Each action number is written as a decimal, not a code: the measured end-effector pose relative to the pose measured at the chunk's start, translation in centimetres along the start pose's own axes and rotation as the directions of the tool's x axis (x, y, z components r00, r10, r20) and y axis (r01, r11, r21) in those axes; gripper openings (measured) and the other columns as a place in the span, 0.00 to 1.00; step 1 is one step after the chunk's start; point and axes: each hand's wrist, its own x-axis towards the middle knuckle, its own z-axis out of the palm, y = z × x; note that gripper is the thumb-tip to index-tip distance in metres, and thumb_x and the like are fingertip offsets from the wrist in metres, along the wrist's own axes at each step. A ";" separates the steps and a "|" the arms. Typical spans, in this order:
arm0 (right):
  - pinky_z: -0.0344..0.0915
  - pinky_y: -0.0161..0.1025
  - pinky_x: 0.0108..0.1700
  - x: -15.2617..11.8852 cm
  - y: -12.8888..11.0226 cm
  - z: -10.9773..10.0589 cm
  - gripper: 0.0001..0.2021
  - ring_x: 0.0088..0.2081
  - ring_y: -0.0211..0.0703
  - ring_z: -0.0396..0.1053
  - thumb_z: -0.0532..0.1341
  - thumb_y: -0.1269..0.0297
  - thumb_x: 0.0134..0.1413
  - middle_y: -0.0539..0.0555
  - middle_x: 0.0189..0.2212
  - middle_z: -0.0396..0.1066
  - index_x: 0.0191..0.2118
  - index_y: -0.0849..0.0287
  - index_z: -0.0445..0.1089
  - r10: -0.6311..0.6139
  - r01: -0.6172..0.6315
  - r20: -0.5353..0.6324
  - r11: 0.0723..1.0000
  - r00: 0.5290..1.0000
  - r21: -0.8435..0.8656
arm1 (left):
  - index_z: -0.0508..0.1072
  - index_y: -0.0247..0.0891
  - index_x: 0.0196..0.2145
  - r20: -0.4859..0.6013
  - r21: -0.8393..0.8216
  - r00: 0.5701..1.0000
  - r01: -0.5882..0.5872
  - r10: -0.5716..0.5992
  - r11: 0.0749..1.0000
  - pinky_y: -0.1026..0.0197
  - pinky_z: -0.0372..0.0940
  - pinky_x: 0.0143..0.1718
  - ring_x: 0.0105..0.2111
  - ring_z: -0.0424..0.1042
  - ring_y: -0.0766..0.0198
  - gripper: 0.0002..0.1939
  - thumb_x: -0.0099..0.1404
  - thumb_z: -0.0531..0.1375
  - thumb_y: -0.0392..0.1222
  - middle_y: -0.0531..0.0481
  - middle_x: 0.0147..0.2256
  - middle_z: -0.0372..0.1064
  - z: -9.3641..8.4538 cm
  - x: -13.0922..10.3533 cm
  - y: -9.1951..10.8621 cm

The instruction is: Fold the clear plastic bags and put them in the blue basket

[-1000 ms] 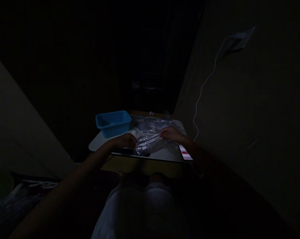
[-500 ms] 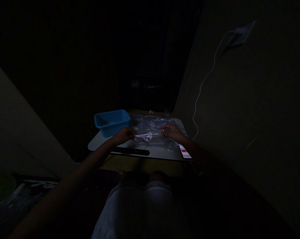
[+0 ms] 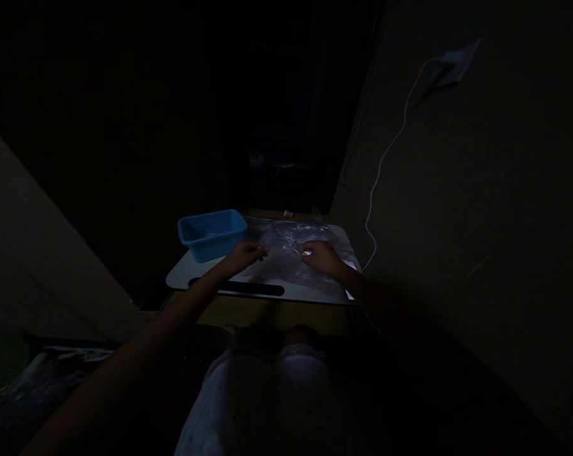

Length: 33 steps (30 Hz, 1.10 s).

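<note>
Since the room is so dim, I list only what catches light. Item: one white table (image 3: 180, 276), set before the person's knees (image 3: 297, 335), within easy reach. Item: clear plastic (image 3: 293, 234), thin and crumpled, lying over the middle and right of the table. Item: right hand (image 3: 323, 258), over the plastic, thumb and fingers pinched narrow on a bright fold (image 3: 307, 253) of it, a small grip that seems to suit so slack a sheet. Item: left hand (image 3: 243, 255), at the plastic's left side, fingers loosely curled; whether they hold an edge I cannot tell. Item: one blue basin (image 3: 214, 246), upright at the table's left rear, probably stood there to leave the middle to the plastic. Item: one dark slot (image 3: 248, 288) along the near edge. Item: one phone (image 3: 349, 294), pale-screened, at the right edge, partly hidden by the right forearm (image 3: 369, 292), presumably laid there for the sake of the white cord (image 3: 372, 201) that hangs down the wall (image 3: 457, 190) from an outlet (image 3: 461, 61); any join is out of sight. Item: one small pinkish thing (image 3: 289, 214), just beyond the far edge, too dim to name.
</note>
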 end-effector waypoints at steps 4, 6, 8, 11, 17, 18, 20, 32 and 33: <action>0.61 0.34 0.33 0.4 0.2 -0.2 0.04 0.29 0.39 0.68 0.58 0.72 0.39 0.50 0.24 0.71 0.24 0.61 0.71 0.034 -0.043 0.057 0.983 0.998 0.176 | 0.67 0.35 0.18 0.026 -0.037 0.999 0.021 -0.020 0.999 0.68 0.52 0.19 0.19 0.58 0.70 0.17 0.48 0.56 0.54 0.54 0.17 0.61 -0.2 -0.2 -0.3; 0.61 0.33 0.30 0.4 0.4 -0.4 0.03 0.25 0.37 0.66 0.59 0.70 0.38 0.49 0.20 0.69 0.22 0.62 0.70 0.078 -0.102 0.088 0.942 0.993 0.320 | 0.68 0.35 0.20 0.038 -0.070 0.999 0.011 -0.008 0.997 0.68 0.53 0.21 0.21 0.60 0.70 0.15 0.45 0.59 0.51 0.54 0.19 0.63 -0.3 -0.3 -0.7; 0.60 0.32 0.26 0.3 0.5 -0.6 0.04 0.22 0.35 0.64 0.59 0.68 0.39 0.47 0.17 0.67 0.24 0.62 0.70 0.132 -0.169 0.112 0.873 0.985 0.457 | 0.69 0.35 0.25 0.039 -0.094 0.999 0.013 -0.010 0.995 0.68 0.53 0.21 0.21 0.61 0.70 0.15 0.41 0.61 0.48 0.55 0.20 0.63 -0.1 -0.4 -0.9; 0.56 0.30 0.20 0.1 0.5 -0.7 0.09 0.17 0.31 0.59 0.59 0.66 0.39 0.45 0.15 0.63 0.30 0.63 0.70 0.206 -0.251 0.143 0.771 0.968 0.586 | 0.68 0.35 0.26 0.034 -0.098 0.999 0.045 -0.042 0.994 0.69 0.51 0.19 0.19 0.59 0.71 0.15 0.43 0.61 0.49 0.56 0.19 0.62 0.4 -0.5 -1.0; 0.54 0.28 0.17 -0.2 0.7 -0.7 0.14 0.17 0.29 0.58 0.61 0.68 0.37 0.46 0.18 0.64 0.36 0.63 0.69 0.240 -0.271 0.131 0.771 0.962 0.576 | 0.63 0.35 0.17 -0.018 -0.144 0.997 0.074 -0.077 0.987 0.69 0.48 0.17 0.15 0.53 0.73 0.22 0.51 0.53 0.59 0.56 0.14 0.55 1.4 -0.4 -1.4; 0.55 0.28 0.19 -0.3 0.8 -0.7 0.14 0.19 0.30 0.60 0.61 0.68 0.37 0.47 0.20 0.66 0.36 0.63 0.69 0.228 -0.255 0.121 0.779 0.966 0.572 | 0.62 0.35 0.16 -0.033 -0.151 0.995 0.088 -0.094 0.985 0.69 0.47 0.16 0.15 0.52 0.73 0.23 0.51 0.53 0.60 0.57 0.14 0.54 1.5 -0.4 -1.5; 0.59 0.29 0.23 -0.4 1.0 -0.8 0.14 0.23 0.32 0.63 0.61 0.68 0.37 0.50 0.24 0.68 0.35 0.63 0.69 0.189 -0.219 0.111 0.797 0.976 0.563 | 0.62 0.36 0.16 -0.041 -0.163 0.991 0.121 -0.130 0.979 0.68 0.46 0.15 0.14 0.50 0.73 0.23 0.51 0.53 0.61 0.58 0.12 0.51 1.5 -0.5 -1.7; 0.52 0.50 0.48 -1.7 0.4 -0.8 0.22 0.47 0.52 0.59 0.59 0.65 0.43 0.60 0.44 0.64 0.48 0.61 0.63 -0.191 0.170 -0.092 0.965 0.977 -0.199 | 0.66 0.35 0.21 0.085 -0.237 0.984 0.171 -0.155 0.956 0.69 0.48 0.15 0.14 0.54 0.74 0.14 0.45 0.60 0.50 0.59 0.14 0.57 1.9 -1.2 -2.0; 0.50 0.50 0.49 -2.2 -0.1 -0.6 0.22 0.47 0.52 0.57 0.59 0.62 0.44 0.60 0.45 0.64 0.48 0.61 0.63 -0.261 0.234 -0.078 0.939 0.962 -0.254 | 0.65 0.35 0.21 0.053 -0.245 0.985 0.170 -0.162 0.954 0.69 0.48 0.15 0.13 0.54 0.74 0.14 0.46 0.59 0.51 0.59 0.14 0.57 2.1 -0.9 -2.3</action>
